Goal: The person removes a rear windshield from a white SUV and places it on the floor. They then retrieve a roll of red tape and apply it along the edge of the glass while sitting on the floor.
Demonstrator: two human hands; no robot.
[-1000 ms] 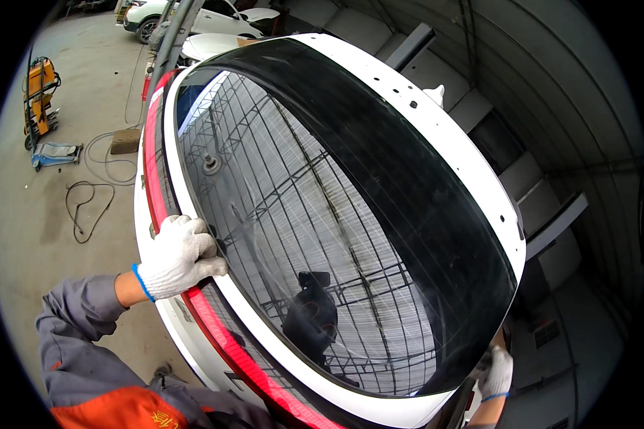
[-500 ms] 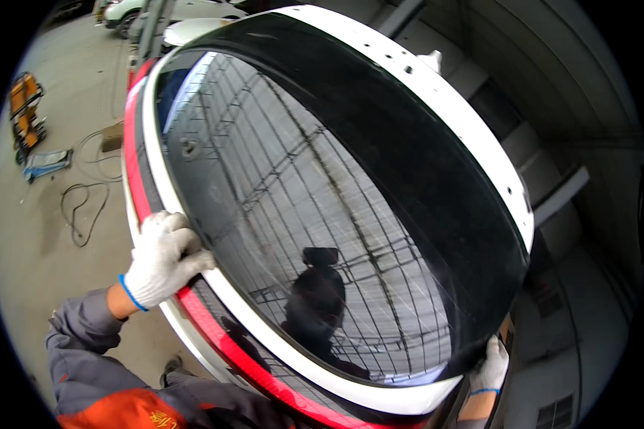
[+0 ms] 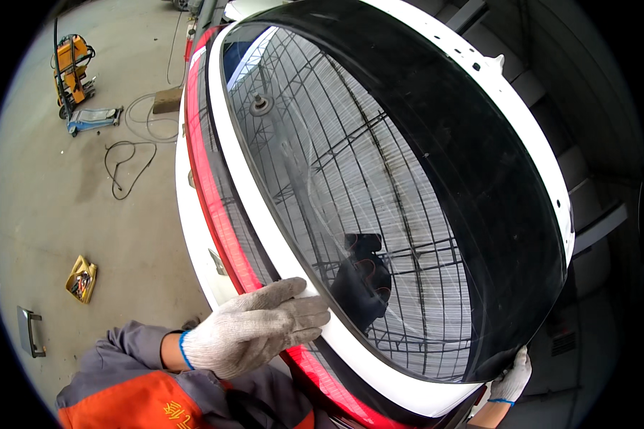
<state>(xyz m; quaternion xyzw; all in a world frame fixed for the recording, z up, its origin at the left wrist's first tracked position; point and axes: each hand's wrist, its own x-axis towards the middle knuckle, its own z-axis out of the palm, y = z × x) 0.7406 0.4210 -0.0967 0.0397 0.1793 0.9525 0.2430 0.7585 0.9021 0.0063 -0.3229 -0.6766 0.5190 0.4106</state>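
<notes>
Floor, left of the car: orange wheeled machine (image 3: 71, 68), blue floor jack (image 3: 96, 120) just beside it, brown block (image 3: 167, 100), looped black cable (image 3: 130, 168). Nearer the person, a yellow tray (image 3: 72, 284) with small tools in it. All well apart from the hands. White car hatch (image 3: 408, 394) fills the middle, directly before the person; red strip (image 3: 206, 168) runs along its near side, between body and dark glass (image 3: 486, 179). Left hand (image 3: 254, 329), gloved, reaches across that strip: fingers straight, grasping nothing, tips over the white frame. Right hand (image 3: 511, 379), gloved, at the hatch's lower right corner; fingers partly hidden, cannot tell whether it grips. Glass glossy, mirroring roof trusses. Floor grey, scuffed. Room dim at right, pale beam (image 3: 601, 227) jutting there.
</notes>
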